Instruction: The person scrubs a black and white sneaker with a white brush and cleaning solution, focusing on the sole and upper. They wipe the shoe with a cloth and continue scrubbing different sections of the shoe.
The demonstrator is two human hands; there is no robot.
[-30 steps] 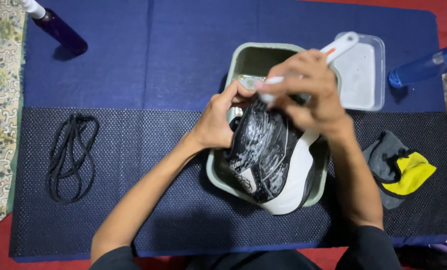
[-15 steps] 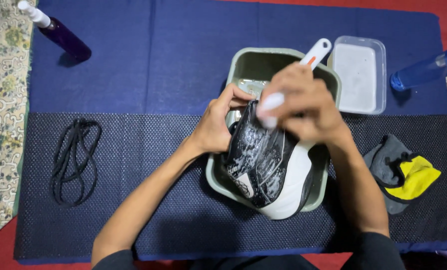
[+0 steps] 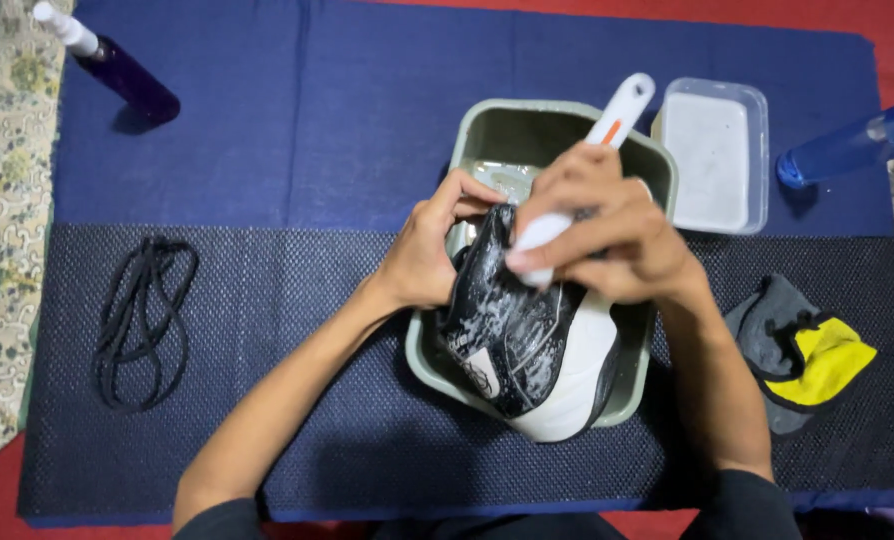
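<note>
Black laces [image 3: 139, 322] lie left, a grey-yellow cloth [image 3: 802, 352] right, with two spray bottles [image 3: 117, 68] on the blue mat [image 3: 297, 150].

Your left hand [image 3: 422, 262] curls inward, fingers bent, thumb up. Your right hand [image 3: 607, 235] is fisted in a closed grip, knuckles up. Both forearms angle inward.

Black-and-white shoe [image 3: 527, 350], grey-green basin [image 3: 527, 130], navy mat [image 3: 297, 160], yellow-grey cloth [image 3: 807, 355]

My arms are bare from hands to above the elbow. Left hand [image 3: 422, 262] and right hand [image 3: 617, 235]: no gloves, rings or watch visible. Dark short sleeves show at the bottom frame edge.
</note>
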